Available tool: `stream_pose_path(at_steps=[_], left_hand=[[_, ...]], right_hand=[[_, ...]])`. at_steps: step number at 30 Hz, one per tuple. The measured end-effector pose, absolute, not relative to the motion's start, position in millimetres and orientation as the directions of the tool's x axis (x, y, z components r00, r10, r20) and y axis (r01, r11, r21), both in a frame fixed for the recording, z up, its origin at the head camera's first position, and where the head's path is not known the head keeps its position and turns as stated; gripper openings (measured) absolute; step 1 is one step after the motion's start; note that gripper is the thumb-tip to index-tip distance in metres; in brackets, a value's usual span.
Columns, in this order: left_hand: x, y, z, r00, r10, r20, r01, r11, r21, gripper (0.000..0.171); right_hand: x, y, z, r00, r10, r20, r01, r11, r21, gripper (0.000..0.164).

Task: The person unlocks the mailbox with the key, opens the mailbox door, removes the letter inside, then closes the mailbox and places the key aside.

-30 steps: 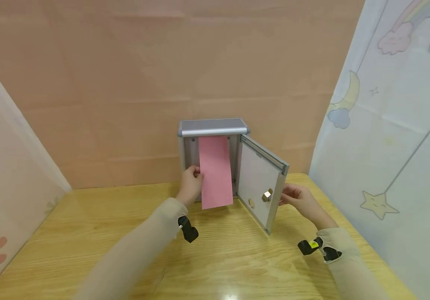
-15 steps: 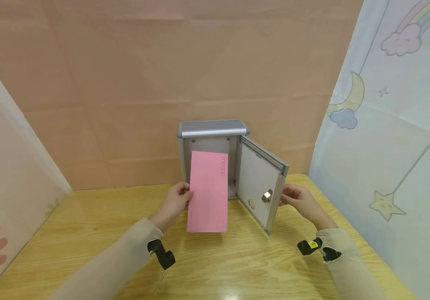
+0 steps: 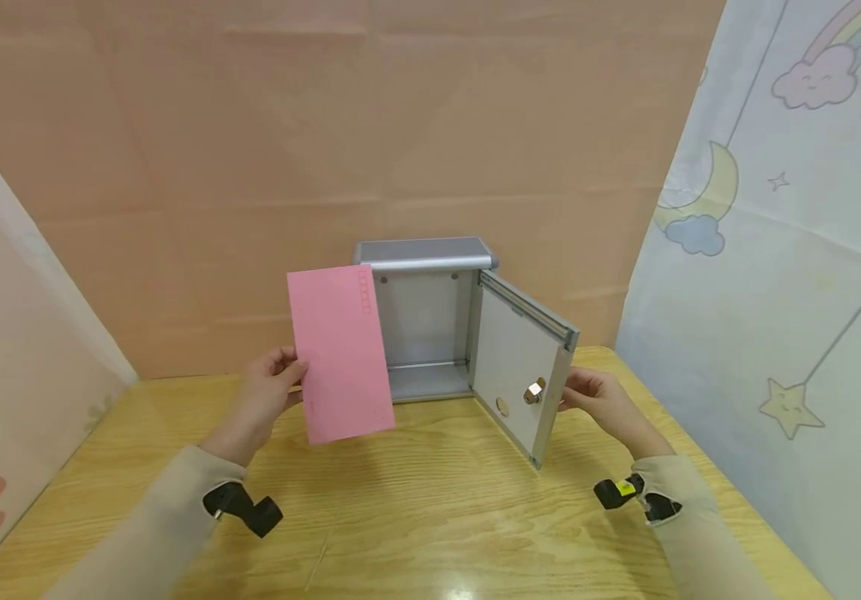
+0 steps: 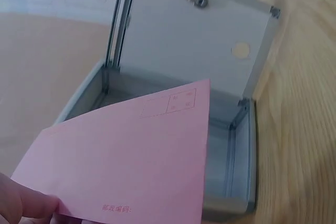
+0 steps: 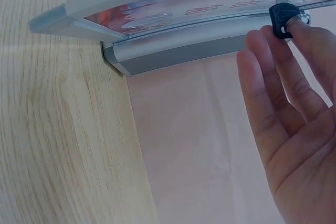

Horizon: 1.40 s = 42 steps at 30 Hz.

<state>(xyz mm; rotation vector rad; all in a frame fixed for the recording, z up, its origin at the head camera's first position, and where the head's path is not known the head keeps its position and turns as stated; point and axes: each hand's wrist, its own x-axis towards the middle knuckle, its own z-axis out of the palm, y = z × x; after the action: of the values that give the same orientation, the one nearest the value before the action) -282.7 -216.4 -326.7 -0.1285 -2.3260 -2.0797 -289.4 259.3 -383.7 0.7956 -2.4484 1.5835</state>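
Observation:
A pink envelope (image 3: 340, 354) is pinched at its left edge by my left hand (image 3: 261, 400), held up in front of the left side of a grey metal mailbox (image 3: 426, 252). Printed postcode boxes show near its top right corner. The mailbox door (image 3: 516, 367) stands swung out to the right, with a lock (image 3: 535, 392) on its inner face. Behind the door's free edge is my right hand (image 3: 603, 404). In the right wrist view, its thumb and forefinger pinch a black-headed key (image 5: 283, 19) that sits in the lock. The mailbox interior (image 4: 218, 150) shows behind the envelope in the left wrist view.
The mailbox stands at the back of a wooden table (image 3: 415, 500), close to an orange-brown backdrop (image 3: 250, 167). A white printed cloth (image 3: 775, 292) hangs along the right side, and another pale cloth (image 3: 25, 333) along the left.
The pink envelope has come out of the mailbox, toward me and to the left, in my left hand. My right hand has stayed at the door, which has not moved.

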Motion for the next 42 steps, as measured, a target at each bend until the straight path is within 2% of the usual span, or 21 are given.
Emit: stream_pose_path(at_steps=[5,11,14,18,21,24,35,42], left_hand=[[-299,-246,-332,-1.0,0.005,-0.028,-0.028,0.091,0.996,0.032],[-319,-272,-346,-0.99,-0.036,-0.134,-0.134,0.002,0.991,0.024],[-329,-282,-360,-0.982,-0.03,-0.188,-0.189,0.033,0.982,0.024],[-340,-289,-378,-0.968,-0.006,-0.253,-0.251,0.125,0.96,0.033],[-345,-288,-389,-0.962,0.018,-0.273,-0.263,0.215,0.941,0.044],[-349,-282,-398,-0.961,0.04,-0.274,-0.253,0.276,0.927,0.047],[-351,-268,-421,-0.946,0.066,-0.318,-0.277,0.347,0.896,0.041],[-353,-264,-429,-0.939,0.076,-0.336,-0.281,0.396,0.874,0.04]], right_hand=[[-291,257,-383,-0.863,-0.351,0.362,-0.477,0.335,-0.812,0.028],[-294,253,-383,-0.878,-0.33,0.347,-0.457,0.357,-0.815,0.03],[-295,252,-383,-0.882,-0.326,0.341,-0.449,0.36,-0.818,0.03],[-296,252,-383,-0.885,-0.322,0.336,-0.443,0.367,-0.818,0.031],[-298,251,-384,-0.889,-0.313,0.335,-0.439,0.37,-0.819,0.032],[-299,251,-385,-0.888,-0.31,0.339,-0.44,0.366,-0.82,0.03],[-299,251,-385,-0.894,-0.31,0.324,-0.428,0.379,-0.82,0.034],[-299,251,-385,-0.888,-0.311,0.34,-0.442,0.369,-0.817,0.029]])
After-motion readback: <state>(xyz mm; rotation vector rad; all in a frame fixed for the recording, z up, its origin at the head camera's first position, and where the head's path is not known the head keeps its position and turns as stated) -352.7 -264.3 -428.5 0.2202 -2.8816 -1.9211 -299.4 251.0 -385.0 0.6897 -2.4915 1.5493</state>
